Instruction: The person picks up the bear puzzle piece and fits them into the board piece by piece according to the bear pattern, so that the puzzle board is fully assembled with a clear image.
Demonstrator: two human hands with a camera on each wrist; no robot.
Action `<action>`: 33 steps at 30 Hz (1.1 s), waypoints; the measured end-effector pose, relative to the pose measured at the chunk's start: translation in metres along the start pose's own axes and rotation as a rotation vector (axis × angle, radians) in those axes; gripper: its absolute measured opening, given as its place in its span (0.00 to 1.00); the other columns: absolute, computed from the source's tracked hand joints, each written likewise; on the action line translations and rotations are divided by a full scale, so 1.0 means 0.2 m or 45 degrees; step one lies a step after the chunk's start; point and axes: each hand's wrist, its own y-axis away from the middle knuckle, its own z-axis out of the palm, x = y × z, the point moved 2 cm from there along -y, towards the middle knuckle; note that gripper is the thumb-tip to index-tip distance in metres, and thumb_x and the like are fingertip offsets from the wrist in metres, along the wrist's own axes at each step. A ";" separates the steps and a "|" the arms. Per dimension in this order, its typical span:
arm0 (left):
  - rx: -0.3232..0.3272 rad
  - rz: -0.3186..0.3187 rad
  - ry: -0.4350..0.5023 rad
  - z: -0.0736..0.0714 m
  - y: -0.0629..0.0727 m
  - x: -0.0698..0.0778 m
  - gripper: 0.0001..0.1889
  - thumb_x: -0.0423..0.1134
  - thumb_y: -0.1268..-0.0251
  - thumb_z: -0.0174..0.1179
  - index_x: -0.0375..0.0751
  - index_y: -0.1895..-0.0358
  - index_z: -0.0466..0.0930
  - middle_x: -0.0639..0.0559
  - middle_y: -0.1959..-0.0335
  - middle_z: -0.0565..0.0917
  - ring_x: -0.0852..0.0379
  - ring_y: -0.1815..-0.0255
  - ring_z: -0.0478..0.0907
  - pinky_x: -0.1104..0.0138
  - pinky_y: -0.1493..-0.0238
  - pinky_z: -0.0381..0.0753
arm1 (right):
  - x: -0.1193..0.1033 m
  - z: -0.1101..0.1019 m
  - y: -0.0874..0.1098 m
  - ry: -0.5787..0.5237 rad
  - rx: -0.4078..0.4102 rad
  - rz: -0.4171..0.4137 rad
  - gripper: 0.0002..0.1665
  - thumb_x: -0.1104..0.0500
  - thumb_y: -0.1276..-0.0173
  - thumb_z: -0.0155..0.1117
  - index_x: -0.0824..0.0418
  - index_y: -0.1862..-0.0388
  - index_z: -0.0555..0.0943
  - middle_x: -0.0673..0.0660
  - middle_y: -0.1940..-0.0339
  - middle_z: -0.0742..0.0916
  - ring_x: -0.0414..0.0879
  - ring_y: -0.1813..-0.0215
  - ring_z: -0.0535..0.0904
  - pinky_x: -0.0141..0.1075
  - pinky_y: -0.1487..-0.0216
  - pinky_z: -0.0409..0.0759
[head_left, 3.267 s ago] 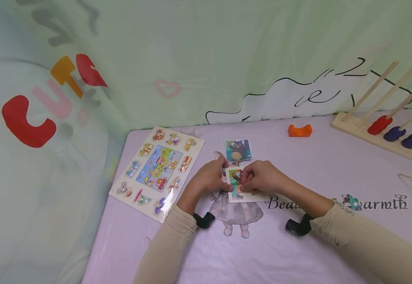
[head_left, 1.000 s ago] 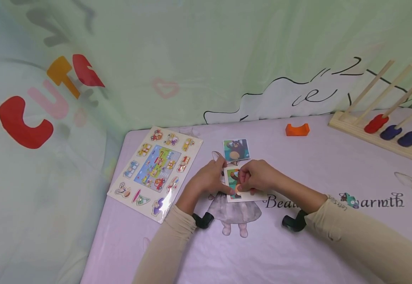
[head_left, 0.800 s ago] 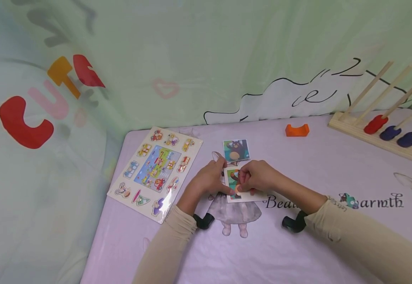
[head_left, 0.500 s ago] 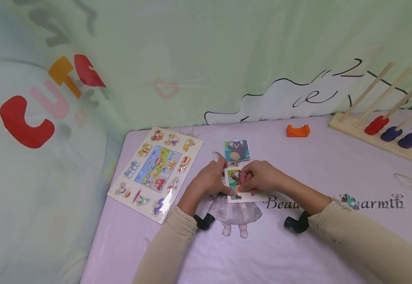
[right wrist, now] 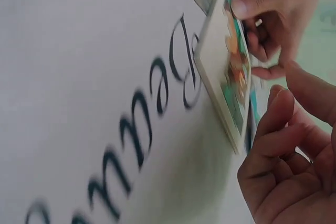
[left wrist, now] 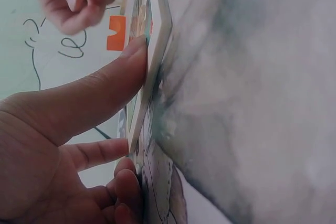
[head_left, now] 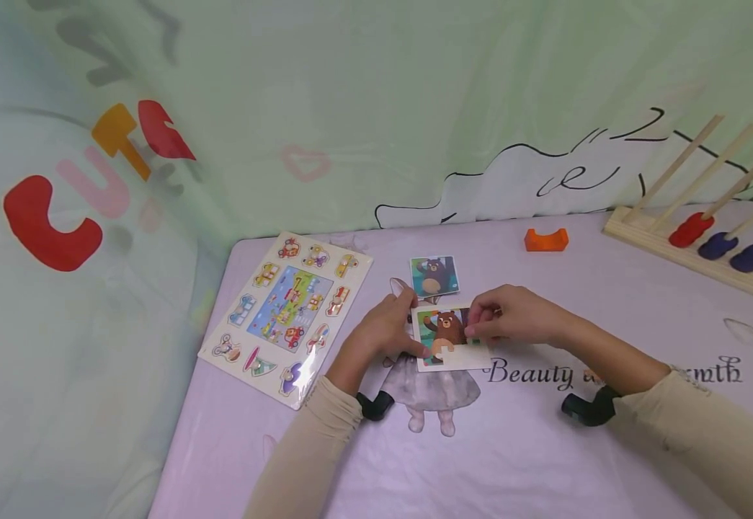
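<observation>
A small wooden jigsaw puzzle (head_left: 470, 357) of a brown bear lies flat on the cloth, its lower right part showing bare pale wood. My left hand (head_left: 385, 328) holds its left side, thumb on the picture and fingers at the edge, as the left wrist view also shows the puzzle board (left wrist: 159, 38). Over the puzzle's right side is my right hand (head_left: 515, 315). In the right wrist view this right hand (right wrist: 294, 156) has loosely curled fingers with nothing visible between them. Just behind the puzzle lies a square bear picture (head_left: 433, 276).
To the left lies a peg puzzle board (head_left: 292, 310) with vehicle pieces. An orange notched block (head_left: 546, 240) sits near the back. At the back right stands a wooden rack (head_left: 648, 229) with upright rods and red and blue beads. A curtain (head_left: 324, 86) hangs behind.
My right hand has moved right from the puzzle's middle to its right side, uncovering the bear's head and the bare wood below. My left hand has stayed at the left edge.
</observation>
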 end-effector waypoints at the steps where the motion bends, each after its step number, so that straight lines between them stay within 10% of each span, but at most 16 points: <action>1: 0.000 0.003 -0.001 0.00 0.00 0.00 0.41 0.49 0.51 0.81 0.46 0.36 0.67 0.47 0.51 0.76 0.54 0.55 0.74 0.63 0.50 0.75 | 0.01 -0.01 0.02 0.007 0.006 0.001 0.09 0.51 0.34 0.73 0.54 0.63 0.85 0.51 0.76 0.81 0.47 0.67 0.77 0.36 0.65 0.75; 33: -0.012 0.000 0.005 0.01 -0.01 -0.01 0.42 0.50 0.51 0.81 0.47 0.35 0.66 0.47 0.50 0.76 0.53 0.53 0.73 0.62 0.47 0.75 | 0.42 -0.23 0.45 0.304 0.037 0.037 0.14 0.45 0.42 0.79 0.46 0.59 0.88 0.43 0.69 0.83 0.37 0.64 0.74 0.30 0.63 0.77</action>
